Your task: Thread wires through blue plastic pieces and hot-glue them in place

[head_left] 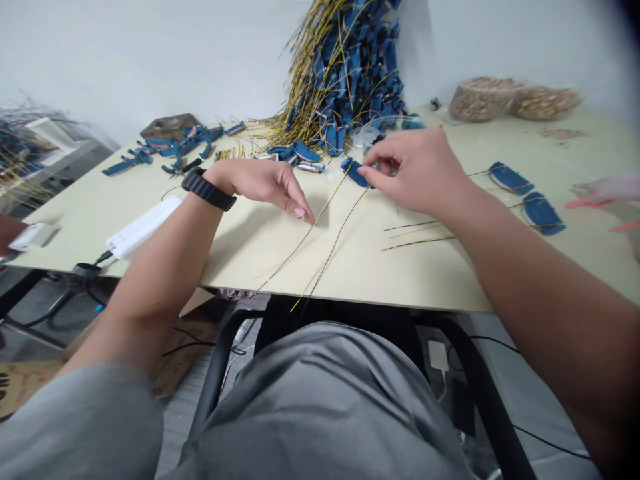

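Note:
My left hand (273, 187), wearing a black watch, is bent down with thumb and forefinger closed at a thin yellow-and-black wire (327, 202). A second wire (334, 241) lies beside it, and both run from a small curved blue piece (354, 172) toward the table's front edge. My right hand (415, 170) is closed in a pinch at the right edge of that blue piece. Small dark bits show between its curled fingers, too small to name. Two similar blue pieces with wires, the nearer one (543, 213) and the farther one (510, 178), lie right of my right forearm.
A tall heap of blue pieces with yellow wires (345, 73) stands at the back. More blue parts (185, 143) and pliers (183, 168) lie left. A white power strip (145, 225) is near the left edge. Two bags (483, 100) sit back right. Another person's blurred hand (613, 188) is at right.

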